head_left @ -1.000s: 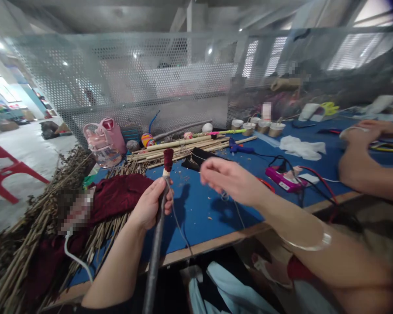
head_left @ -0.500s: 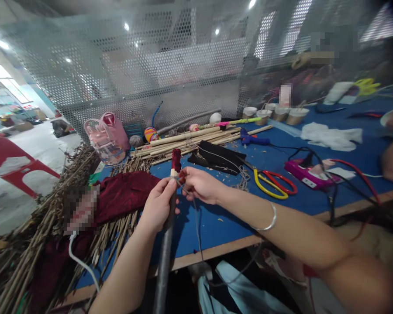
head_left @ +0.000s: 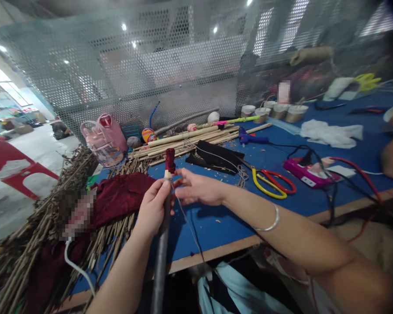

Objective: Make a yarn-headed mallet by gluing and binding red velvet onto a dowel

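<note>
My left hand [head_left: 155,203] is closed round a long stick [head_left: 162,253] with a smooth grey covering, thumb near its upper end. Above the grey, a short length of pale bare wood [head_left: 168,174] shows, topped by a dark red velvety piece [head_left: 170,160]. A thin grey cord [head_left: 190,226] circles the stick by my thumb and runs down over the table edge. My right hand [head_left: 199,187], wearing a silver bangle [head_left: 272,220], is just right of the stick, fingers apart and reaching toward it. Its fingertips are partly hidden beside the stick.
Scissors [head_left: 270,183] with yellow and red handles, a blue glue gun [head_left: 252,138], black cloth [head_left: 216,157] and wooden sticks [head_left: 183,136] lie on the blue table. Dark red cloth [head_left: 124,196] covers dry stalks [head_left: 16,261] at left. A purple power strip [head_left: 306,173] sits right.
My right hand has loosened from a pinch at the cord and its fingers have spread. The stick, still in my left hand, has shifted slightly left.
</note>
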A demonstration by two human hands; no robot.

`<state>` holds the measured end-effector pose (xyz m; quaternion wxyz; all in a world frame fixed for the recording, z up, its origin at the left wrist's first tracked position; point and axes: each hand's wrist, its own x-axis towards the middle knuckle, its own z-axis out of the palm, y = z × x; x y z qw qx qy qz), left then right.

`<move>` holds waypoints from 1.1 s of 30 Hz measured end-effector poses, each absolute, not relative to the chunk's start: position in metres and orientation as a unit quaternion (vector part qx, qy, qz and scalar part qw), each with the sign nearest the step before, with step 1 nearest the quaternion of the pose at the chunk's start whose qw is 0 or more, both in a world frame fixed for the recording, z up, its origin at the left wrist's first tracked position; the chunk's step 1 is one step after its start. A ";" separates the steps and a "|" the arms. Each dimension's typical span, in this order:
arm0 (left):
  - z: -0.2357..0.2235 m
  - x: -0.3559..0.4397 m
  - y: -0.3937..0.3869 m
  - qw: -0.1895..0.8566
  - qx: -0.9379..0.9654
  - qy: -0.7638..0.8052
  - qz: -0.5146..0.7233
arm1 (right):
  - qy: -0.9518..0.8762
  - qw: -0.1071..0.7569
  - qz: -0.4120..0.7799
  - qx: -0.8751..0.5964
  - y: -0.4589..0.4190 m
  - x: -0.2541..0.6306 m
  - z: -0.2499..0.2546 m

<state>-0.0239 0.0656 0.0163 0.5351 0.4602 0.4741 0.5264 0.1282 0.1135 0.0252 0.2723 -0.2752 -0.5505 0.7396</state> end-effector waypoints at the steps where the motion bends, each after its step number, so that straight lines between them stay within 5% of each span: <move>1: 0.016 -0.023 0.066 0.521 0.469 0.480 0.528 | -0.542 0.257 0.757 -0.259 0.112 0.127 0.023; 10: 0.013 -0.024 0.066 0.426 0.535 0.522 0.510 | -0.555 0.264 0.726 -0.308 0.118 0.136 0.033; 16: 0.013 -0.024 0.066 0.473 0.506 0.494 0.526 | -0.585 0.359 0.676 -0.269 0.116 0.135 0.030; 33: 0.018 -0.022 0.065 0.602 0.420 0.393 0.553 | -0.626 0.315 0.653 -0.285 0.125 0.130 0.013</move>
